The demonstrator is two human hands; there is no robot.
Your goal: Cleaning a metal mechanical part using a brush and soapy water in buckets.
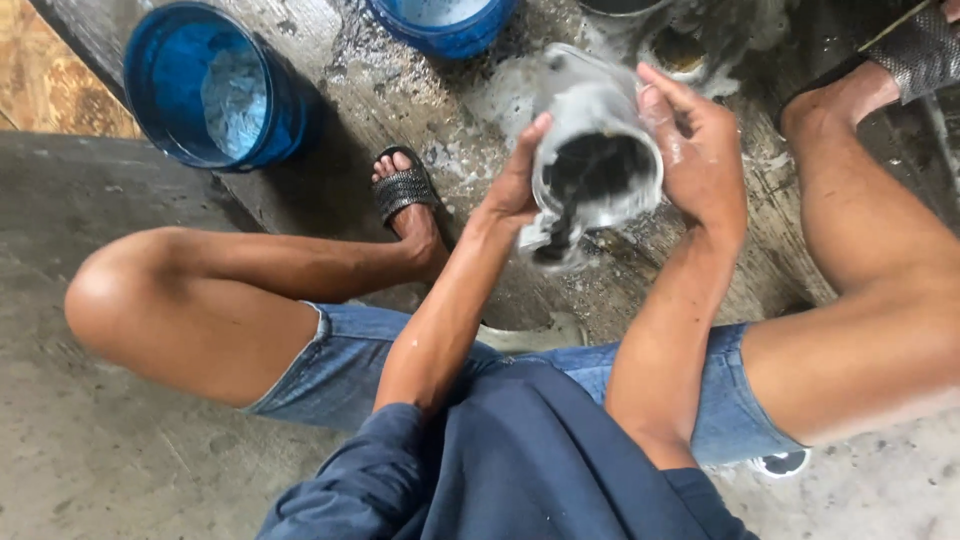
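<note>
A grey, plaster-smeared cylindrical mould with a dark hollow opening (597,150) is held up between the knees, tilted so its open mouth faces the camera, with grey wet material hanging from its lower lip. The left hand (515,185) grips its left side, thumb up along the rim. The right hand (700,150) clasps its right side, fingers spread over the wall. Far left stands a blue plastic bucket (215,85); a second blue tub (445,22) sits at the far edge. A black woven sandal (403,187) rests on the wet, splattered concrete floor (150,460).
</note>
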